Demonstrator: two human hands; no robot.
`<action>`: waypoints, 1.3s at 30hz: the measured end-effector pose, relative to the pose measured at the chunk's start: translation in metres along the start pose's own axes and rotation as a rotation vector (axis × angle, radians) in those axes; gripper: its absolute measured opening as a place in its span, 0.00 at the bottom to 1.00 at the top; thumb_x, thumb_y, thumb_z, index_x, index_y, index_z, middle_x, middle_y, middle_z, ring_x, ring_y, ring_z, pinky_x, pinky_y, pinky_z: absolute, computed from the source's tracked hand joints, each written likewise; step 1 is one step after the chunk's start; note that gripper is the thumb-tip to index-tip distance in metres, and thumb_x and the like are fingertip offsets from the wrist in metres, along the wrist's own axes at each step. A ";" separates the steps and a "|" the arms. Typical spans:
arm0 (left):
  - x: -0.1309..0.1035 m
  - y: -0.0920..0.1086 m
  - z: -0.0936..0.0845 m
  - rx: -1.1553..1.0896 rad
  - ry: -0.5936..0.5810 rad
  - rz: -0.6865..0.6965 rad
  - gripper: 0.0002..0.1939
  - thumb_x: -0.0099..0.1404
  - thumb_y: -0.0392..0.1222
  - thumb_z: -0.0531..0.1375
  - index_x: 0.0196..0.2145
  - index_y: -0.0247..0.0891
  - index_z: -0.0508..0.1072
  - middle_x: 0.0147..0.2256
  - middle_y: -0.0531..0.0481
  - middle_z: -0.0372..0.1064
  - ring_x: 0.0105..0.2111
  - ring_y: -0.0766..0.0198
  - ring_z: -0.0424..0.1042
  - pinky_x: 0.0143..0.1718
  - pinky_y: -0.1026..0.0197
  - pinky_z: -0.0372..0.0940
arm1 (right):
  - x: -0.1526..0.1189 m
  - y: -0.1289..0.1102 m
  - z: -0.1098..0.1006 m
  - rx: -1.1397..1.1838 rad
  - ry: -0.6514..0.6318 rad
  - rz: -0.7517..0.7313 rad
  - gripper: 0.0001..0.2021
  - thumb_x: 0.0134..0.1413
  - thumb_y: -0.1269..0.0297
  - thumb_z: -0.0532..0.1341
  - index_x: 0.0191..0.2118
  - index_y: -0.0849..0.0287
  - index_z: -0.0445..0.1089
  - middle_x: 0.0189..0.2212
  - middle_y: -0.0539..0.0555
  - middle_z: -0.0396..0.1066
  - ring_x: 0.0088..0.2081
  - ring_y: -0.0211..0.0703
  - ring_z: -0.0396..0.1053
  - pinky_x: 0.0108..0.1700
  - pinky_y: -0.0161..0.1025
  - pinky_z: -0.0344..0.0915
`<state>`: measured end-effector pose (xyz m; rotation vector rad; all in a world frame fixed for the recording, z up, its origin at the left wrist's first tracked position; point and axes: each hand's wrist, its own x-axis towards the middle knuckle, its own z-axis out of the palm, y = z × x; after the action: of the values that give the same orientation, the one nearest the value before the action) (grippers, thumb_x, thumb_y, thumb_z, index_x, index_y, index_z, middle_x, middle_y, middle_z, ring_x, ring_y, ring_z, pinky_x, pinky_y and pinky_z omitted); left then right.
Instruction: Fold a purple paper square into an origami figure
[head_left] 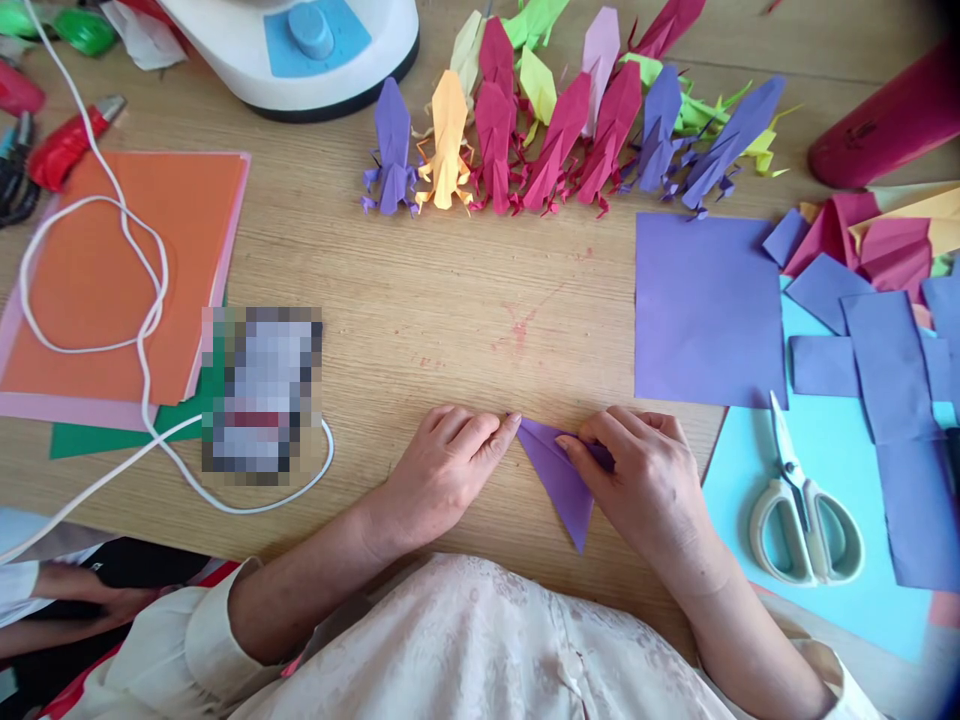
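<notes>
1. I see the left hand [446, 470] pinching the left corner of the folded purple paper [564, 482] between thumb and forefinger
2. I also have the right hand [649, 470] pinching its upper right part, thumb on top
3. On my feed, that paper sits between both hands over the wooden table [420, 300], one sharp tip toward the near edge
4. To its right I make out scissors [790, 470] lying on a light blue sheet [735, 465], near a flat purple sheet [709, 310]
5. Farther back, folded paper figures [559, 142] stand clustered

Bright, soft light with dark right corners
</notes>
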<state>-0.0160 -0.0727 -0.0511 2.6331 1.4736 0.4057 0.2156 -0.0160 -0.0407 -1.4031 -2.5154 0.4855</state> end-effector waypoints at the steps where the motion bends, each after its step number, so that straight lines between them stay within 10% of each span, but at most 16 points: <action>1: 0.000 0.000 0.000 0.003 0.004 0.000 0.19 0.74 0.32 0.51 0.61 0.27 0.65 0.41 0.43 0.72 0.38 0.59 0.68 0.45 0.53 0.65 | 0.000 0.000 0.000 -0.001 0.002 -0.001 0.15 0.67 0.59 0.58 0.27 0.57 0.65 0.23 0.48 0.67 0.29 0.42 0.66 0.41 0.42 0.54; 39: 0.000 0.001 -0.001 0.033 -0.011 -0.057 0.19 0.74 0.33 0.52 0.60 0.31 0.67 0.41 0.44 0.71 0.38 0.58 0.67 0.42 0.54 0.60 | 0.000 0.000 0.000 -0.018 -0.008 0.012 0.15 0.65 0.58 0.61 0.27 0.57 0.65 0.24 0.48 0.68 0.29 0.43 0.67 0.42 0.42 0.54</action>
<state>-0.0151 -0.0733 -0.0501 2.6071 1.5608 0.3643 0.2157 -0.0164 -0.0411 -1.4263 -2.5258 0.4726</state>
